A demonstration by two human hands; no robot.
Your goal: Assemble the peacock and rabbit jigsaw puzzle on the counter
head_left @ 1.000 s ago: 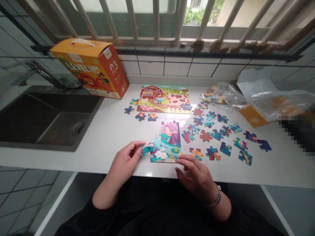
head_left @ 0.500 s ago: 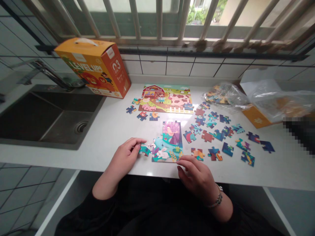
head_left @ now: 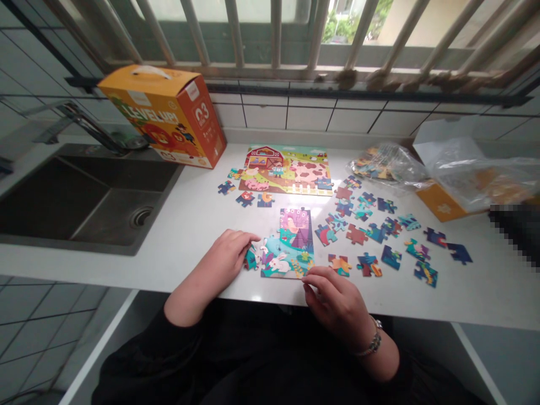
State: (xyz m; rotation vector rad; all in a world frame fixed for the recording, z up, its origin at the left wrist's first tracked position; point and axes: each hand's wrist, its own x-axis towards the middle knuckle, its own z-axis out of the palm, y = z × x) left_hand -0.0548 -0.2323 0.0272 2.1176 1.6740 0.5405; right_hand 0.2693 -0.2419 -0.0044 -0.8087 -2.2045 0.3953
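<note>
A partly joined colourful puzzle (head_left: 289, 244) with a rabbit and a purple tent lies near the front edge of the white counter (head_left: 189, 225). My left hand (head_left: 228, 260) is at its left side, fingers closed on a teal puzzle piece (head_left: 252, 259) that touches the puzzle's left edge. My right hand (head_left: 335, 298) rests at the lower right corner, fingertips curled against the puzzle's bottom edge, nothing visibly held. Several loose pieces (head_left: 371, 230) are scattered to the right.
A finished farm puzzle (head_left: 287, 170) lies further back. An orange puzzle box (head_left: 164, 115) stands at the back left beside a dark sink (head_left: 80, 197). Plastic bags with pieces (head_left: 386, 163) and an orange box (head_left: 441, 201) sit at the right. A barred window runs behind.
My left hand has pushed the teal piece rightward, up against the puzzle's left edge. My right hand has stayed at the lower right corner.
</note>
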